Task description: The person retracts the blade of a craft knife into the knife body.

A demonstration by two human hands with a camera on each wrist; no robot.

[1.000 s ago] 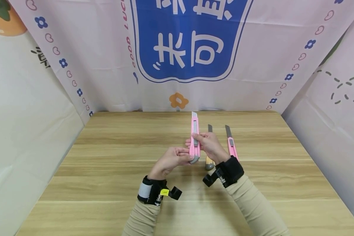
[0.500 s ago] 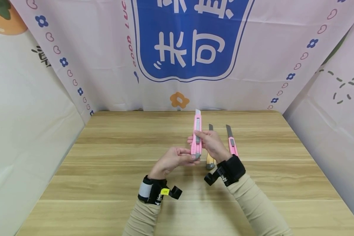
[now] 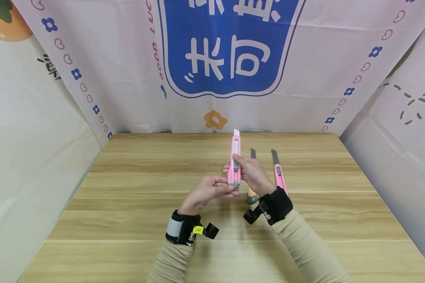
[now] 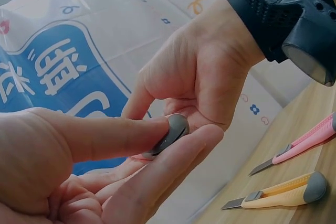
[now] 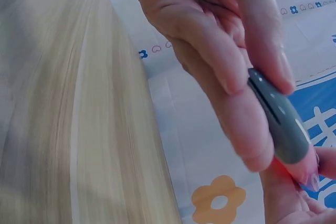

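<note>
A pink utility knife (image 3: 231, 173) is held off the table between both hands, blade end away from me and a short piece of blade out. My left hand (image 3: 206, 193) pinches its grey end cap (image 4: 170, 135) between thumb and fingers. My right hand (image 3: 254, 175) grips the pink body, thumb on the grey slider. In the right wrist view the left fingers (image 5: 236, 119) hold the cap (image 5: 281, 119), and part of the right hand (image 5: 283, 198) shows at the lower right. A yellow utility knife (image 4: 278, 193) and a second pink utility knife (image 4: 310, 139) lie with blades out.
The wooden table (image 3: 127, 220) carries the two lying knives, right of the held one and partly covered by the right hand and wrist in the head view. A printed cloth (image 3: 134, 94) hangs behind the table's back edge. Black camera straps (image 3: 276, 204) circle both wrists.
The held pink knife has shifted slightly away from me, first a little right, then back left. Both hands keep their hold. The two knives on the table have stayed put.
</note>
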